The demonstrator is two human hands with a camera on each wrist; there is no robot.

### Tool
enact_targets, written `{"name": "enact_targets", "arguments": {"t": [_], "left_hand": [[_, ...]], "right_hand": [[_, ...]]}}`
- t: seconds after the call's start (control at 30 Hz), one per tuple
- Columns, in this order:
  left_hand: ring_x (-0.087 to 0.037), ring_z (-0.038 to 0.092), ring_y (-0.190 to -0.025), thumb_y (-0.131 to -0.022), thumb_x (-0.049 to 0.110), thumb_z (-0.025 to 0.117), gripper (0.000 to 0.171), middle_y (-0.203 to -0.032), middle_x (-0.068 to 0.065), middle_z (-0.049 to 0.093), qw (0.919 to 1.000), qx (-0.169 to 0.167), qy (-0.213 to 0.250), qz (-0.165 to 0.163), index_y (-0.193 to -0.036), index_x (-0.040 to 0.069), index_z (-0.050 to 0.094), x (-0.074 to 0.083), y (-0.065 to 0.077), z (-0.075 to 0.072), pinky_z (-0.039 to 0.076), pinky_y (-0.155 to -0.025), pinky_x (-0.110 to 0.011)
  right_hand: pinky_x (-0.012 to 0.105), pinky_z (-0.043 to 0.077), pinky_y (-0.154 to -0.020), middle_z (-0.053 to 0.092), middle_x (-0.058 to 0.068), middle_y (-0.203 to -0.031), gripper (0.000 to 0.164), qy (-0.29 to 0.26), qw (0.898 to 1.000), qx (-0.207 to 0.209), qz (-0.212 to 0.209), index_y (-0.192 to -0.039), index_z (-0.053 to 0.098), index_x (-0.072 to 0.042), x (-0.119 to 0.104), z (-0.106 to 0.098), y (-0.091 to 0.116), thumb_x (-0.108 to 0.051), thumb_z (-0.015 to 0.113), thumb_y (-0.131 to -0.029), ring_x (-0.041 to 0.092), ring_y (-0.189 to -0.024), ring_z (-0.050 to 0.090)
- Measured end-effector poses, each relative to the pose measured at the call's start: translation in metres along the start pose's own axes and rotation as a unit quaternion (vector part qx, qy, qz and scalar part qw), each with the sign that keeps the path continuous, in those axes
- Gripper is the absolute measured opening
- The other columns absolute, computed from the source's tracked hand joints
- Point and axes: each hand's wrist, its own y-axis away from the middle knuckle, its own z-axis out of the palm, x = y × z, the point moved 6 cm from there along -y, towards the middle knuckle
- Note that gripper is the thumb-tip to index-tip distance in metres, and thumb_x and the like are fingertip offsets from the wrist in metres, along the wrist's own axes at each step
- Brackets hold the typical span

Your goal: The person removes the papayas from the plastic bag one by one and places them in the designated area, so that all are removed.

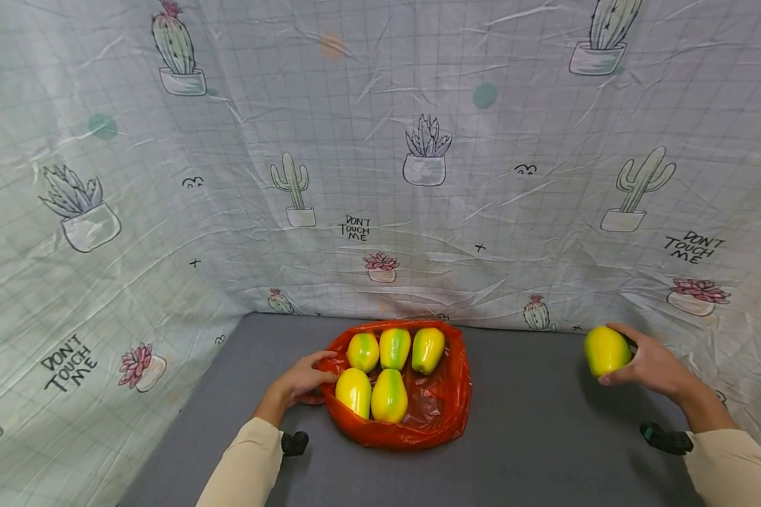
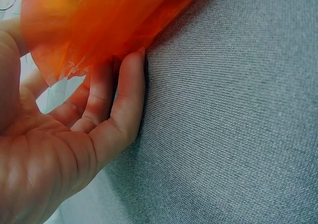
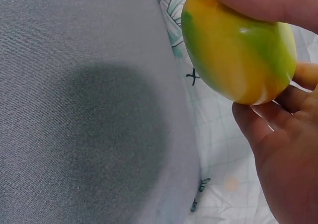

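A red plastic bag (image 1: pixel 412 438) lies spread open on the grey surface, with several yellow-green mangoes (image 1: pixel 390 396) inside it, mostly toward its left and back. My left hand (image 1: pixel 302 380) holds the bag's left edge. In the left wrist view the fingers (image 2: pixel 130 92) curl under the translucent plastic (image 2: pixel 109 25), while the thumb is partly hidden behind it. Far to the right, my right hand (image 1: pixel 656 366) grips one more mango (image 1: pixel 607 351) above the surface. The right wrist view has that mango (image 3: pixel 238 50) between the thumb (image 3: pixel 278 3) and the fingers, its shadow falling below.
The grey cloth-covered table (image 1: pixel 526 422) extends between the bag and my right hand. A pale curtain (image 1: pixel 482 211) printed with cacti hangs along the table's back and both sides. Each wrist wears a small black device (image 1: pixel 666 438).
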Motion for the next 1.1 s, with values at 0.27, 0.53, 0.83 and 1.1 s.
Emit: {"name": "enact_targets", "arguments": {"t": [0.27,0.53,0.83,1.1], "left_hand": [[-0.030,0.065,-0.107,-0.091,0.021,0.076,0.069,-0.144,-0.023,0.052,1.0000,0.001,0.002,0.001,-0.153,0.015,0.049,0.002,-0.002,0.000,0.065,-0.077,-0.045],[-0.029,0.066,-0.105,-0.091,0.022,0.076,0.068,-0.144,-0.023,0.053,1.0000,0.001,-0.002,0.003,-0.153,0.015,0.050,0.001,-0.002,0.000,0.065,-0.077,-0.045],[-0.029,0.066,-0.104,-0.091,0.022,0.076,0.066,-0.143,-0.023,0.053,1.0000,0.004,-0.006,0.001,-0.152,0.016,0.051,0.001,-0.002,-0.001,0.065,-0.077,-0.045],[-0.029,0.065,-0.104,-0.091,0.022,0.076,0.067,-0.144,-0.023,0.052,1.0000,0.003,-0.007,-0.004,-0.152,0.017,0.050,-0.002,-0.002,-0.001,0.065,-0.077,-0.044]], "right_hand": [[0.036,0.044,-0.074,0.053,0.036,-0.127,0.112,-0.001,1.000,-0.002,0.015,-0.157,0.027,0.009,0.005,0.001,0.001,-0.031,0.091,-0.075,0.034,-0.097,0.054],[0.037,0.044,-0.076,0.052,0.039,-0.131,0.111,-0.003,1.000,0.005,0.018,-0.155,0.030,0.011,0.013,0.006,0.001,-0.031,0.092,-0.073,0.035,-0.099,0.054],[0.036,0.044,-0.076,0.051,0.041,-0.133,0.107,-0.009,1.000,0.007,0.029,-0.154,0.031,0.012,0.018,0.010,0.000,-0.030,0.091,-0.076,0.034,-0.097,0.055],[0.034,0.046,-0.077,0.046,0.041,-0.138,0.109,-0.035,0.999,0.003,0.037,-0.156,0.026,0.013,0.023,0.017,-0.001,-0.029,0.089,-0.079,0.033,-0.100,0.054]]}}
